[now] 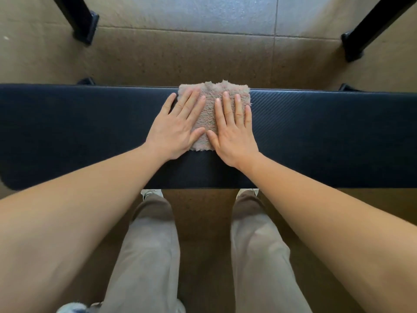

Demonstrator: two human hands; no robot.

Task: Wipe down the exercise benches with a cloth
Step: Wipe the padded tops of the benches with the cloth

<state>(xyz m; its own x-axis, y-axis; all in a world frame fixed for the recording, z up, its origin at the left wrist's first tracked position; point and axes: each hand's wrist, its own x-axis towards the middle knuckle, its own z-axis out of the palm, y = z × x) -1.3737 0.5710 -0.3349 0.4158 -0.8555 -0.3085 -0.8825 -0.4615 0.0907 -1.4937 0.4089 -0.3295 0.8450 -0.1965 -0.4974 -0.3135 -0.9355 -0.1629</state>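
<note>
A long black padded bench [327,136] runs across the view from left to right. A fluffy pinkish-beige cloth [208,102] lies flat on its middle, reaching the far edge. My left hand [178,127] presses flat on the cloth's left side, fingers straight and spread, the thumb and palm partly on the bench. My right hand [234,129] lies flat on the cloth's right side, fingers straight. The two thumbs nearly touch over the cloth's near part.
Two black metal frame legs stand on the brown rubber floor beyond the bench, one at the far left [83,26] and one at the far right [361,39]. My legs in beige trousers [146,256] stand close against the bench's near edge.
</note>
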